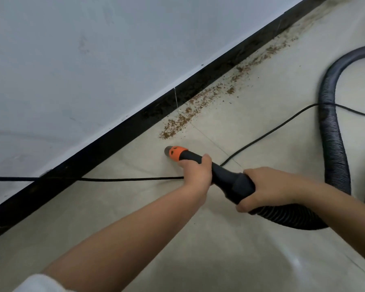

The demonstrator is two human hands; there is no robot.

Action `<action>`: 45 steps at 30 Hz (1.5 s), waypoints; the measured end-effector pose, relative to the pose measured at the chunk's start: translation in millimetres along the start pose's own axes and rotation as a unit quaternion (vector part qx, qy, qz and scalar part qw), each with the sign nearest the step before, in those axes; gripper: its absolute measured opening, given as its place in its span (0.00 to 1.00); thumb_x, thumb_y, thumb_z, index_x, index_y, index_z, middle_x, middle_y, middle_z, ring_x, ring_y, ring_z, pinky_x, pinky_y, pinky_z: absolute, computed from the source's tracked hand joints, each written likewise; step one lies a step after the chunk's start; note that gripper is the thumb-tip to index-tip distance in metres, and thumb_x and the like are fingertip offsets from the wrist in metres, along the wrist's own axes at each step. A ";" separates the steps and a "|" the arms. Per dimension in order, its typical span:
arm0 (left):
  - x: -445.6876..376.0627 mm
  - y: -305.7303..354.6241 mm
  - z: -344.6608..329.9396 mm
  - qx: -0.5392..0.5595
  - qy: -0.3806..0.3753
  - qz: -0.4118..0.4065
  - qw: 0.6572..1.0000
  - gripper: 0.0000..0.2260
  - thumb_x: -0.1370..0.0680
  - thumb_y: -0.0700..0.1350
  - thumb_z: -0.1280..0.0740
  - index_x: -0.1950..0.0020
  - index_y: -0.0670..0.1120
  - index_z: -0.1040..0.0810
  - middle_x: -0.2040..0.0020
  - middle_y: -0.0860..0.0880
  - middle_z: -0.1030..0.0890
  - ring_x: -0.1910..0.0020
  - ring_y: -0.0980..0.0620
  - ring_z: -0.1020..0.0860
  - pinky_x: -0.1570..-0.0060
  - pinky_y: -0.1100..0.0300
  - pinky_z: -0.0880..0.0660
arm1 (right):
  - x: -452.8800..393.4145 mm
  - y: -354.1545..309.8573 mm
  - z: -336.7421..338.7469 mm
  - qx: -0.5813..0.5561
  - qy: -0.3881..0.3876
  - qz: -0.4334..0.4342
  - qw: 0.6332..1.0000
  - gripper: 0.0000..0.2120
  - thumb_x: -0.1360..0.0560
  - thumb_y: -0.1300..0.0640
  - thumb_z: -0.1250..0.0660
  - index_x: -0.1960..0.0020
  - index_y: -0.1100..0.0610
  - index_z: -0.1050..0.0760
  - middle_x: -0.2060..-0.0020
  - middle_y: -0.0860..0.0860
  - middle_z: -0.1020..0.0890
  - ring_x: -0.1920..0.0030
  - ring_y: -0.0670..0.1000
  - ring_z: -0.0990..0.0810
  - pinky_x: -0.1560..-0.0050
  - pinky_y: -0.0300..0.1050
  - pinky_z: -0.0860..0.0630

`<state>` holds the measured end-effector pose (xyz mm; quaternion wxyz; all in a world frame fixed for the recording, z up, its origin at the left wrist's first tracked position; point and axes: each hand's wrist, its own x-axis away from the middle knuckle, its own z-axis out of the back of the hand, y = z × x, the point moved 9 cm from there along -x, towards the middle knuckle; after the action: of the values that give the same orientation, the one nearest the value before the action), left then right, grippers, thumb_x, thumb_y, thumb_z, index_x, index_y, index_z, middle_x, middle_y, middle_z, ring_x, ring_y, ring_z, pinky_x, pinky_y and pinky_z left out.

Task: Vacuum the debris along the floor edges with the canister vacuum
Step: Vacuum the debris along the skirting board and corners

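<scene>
pale grey wall; black skirting board along its base; white sleeve cuff

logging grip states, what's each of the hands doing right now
Left hand: grips the vacuum nozzle near its orange tip.
Right hand: grips the nozzle where the hose joins.

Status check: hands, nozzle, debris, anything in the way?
Left hand and right hand both grip the nozzle. Tip just short of the debris along the baseboard. Power cord lies across the floor nearby.

ribbed plastic hose, glossy floor tiles
</scene>
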<state>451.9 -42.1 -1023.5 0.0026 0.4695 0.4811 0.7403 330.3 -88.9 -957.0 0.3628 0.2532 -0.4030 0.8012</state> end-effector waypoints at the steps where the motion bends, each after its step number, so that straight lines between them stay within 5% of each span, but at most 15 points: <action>1: 1.6 -1.3 -10.0 0.003 -0.013 0.005 1.000 0.31 0.21 0.49 0.39 0.25 0.41 0.52 0.32 0.40 0.31 0.35 0.39 0.29 0.35 0.45 0.31 | 5.3 6.1 3.0 0.000 -0.002 -0.013 1.000 0.14 0.35 0.49 0.26 0.55 0.51 0.27 0.63 0.45 0.18 0.63 0.42 0.20 0.62 0.34 0.25; 7: 6.6 4.6 -45.6 0.033 -0.056 0.036 0.997 0.29 0.21 0.50 0.40 0.26 0.41 0.48 0.33 0.42 0.30 0.36 0.40 0.28 0.35 0.47 0.31 | 16.3 27.8 22.4 -0.017 0.019 -0.057 0.998 0.13 0.36 0.50 0.25 0.55 0.53 0.23 0.66 0.46 0.16 0.63 0.44 0.18 0.58 0.37 0.24; 13: -14.2 29.4 -19.6 -0.035 -0.023 0.003 0.999 0.31 0.19 0.49 0.43 0.24 0.41 0.56 0.33 0.40 0.31 0.37 0.40 0.29 0.36 0.47 0.30 | -15.6 7.9 18.7 -0.054 0.043 -0.026 0.997 0.09 0.36 0.52 0.25 0.60 0.51 0.24 0.70 0.44 0.18 0.67 0.41 0.20 0.65 0.33 0.26; 17: -21.7 35.6 7.8 -0.009 0.013 0.002 1.000 0.20 0.18 0.48 0.45 0.30 0.41 0.45 0.46 0.43 0.26 0.48 0.44 0.25 0.39 0.53 0.29 | -36.1 -14.1 13.9 -0.053 0.033 0.011 0.998 0.08 0.37 0.52 0.26 0.62 0.53 0.23 0.68 0.46 0.17 0.61 0.48 0.18 0.56 0.43 0.22; 21: -28.7 38.0 27.7 -0.049 0.044 -0.023 0.998 0.29 0.20 0.47 0.43 0.24 0.40 0.53 0.50 0.45 0.29 0.45 0.41 0.26 0.40 0.45 0.27 | -45.2 -27.3 6.4 -0.041 0.031 0.027 0.998 0.10 0.36 0.51 0.26 0.61 0.53 0.25 0.64 0.48 0.18 0.60 0.48 0.19 0.60 0.40 0.24; 28: -39.2 43.9 37.9 -0.044 0.045 -0.032 0.997 0.28 0.20 0.45 0.42 0.24 0.41 0.51 0.48 0.45 0.30 0.47 0.43 0.27 0.40 0.45 0.27 | -58.6 -35.6 2.8 -0.033 0.042 0.026 0.998 0.11 0.37 0.49 0.27 0.61 0.52 0.26 0.62 0.49 0.18 0.60 0.49 0.19 0.60 0.43 0.24; 37: -13.1 30.8 -23.3 -0.034 -0.015 -0.020 0.999 0.29 0.19 0.47 0.43 0.24 0.42 0.55 0.34 0.41 0.30 0.37 0.41 0.29 0.37 0.48 0.30 | -18.9 12.6 18.4 -0.045 0.023 -0.031 0.998 0.10 0.36 0.50 0.26 0.59 0.51 0.25 0.64 0.45 0.19 0.63 0.43 0.20 0.63 0.35 0.25; 43: -13.9 34.5 -63.9 -0.032 -0.066 -0.003 0.997 0.27 0.20 0.47 0.42 0.25 0.41 0.49 0.48 0.45 0.29 0.50 0.46 0.28 0.49 0.56 0.28 | -6.0 39.6 34.3 -0.098 0.045 -0.053 0.993 0.11 0.35 0.53 0.25 0.56 0.55 0.21 0.64 0.48 0.16 0.62 0.46 0.18 0.59 0.38 0.23; 45: -19.9 37.7 -66.1 -0.039 -0.065 -0.008 0.997 0.27 0.20 0.47 0.42 0.25 0.41 0.49 0.47 0.44 0.28 0.48 0.45 0.26 0.46 0.55 0.27 | -10.6 41.6 35.7 -0.112 0.049 -0.051 0.991 0.12 0.35 0.54 0.25 0.55 0.57 0.21 0.64 0.49 0.16 0.62 0.47 0.18 0.58 0.39 0.23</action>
<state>433.8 -118.4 -1016.7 0.0578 0.5121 0.4542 0.7268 308.1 -139.6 -964.1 0.4486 0.1916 -0.4587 0.7427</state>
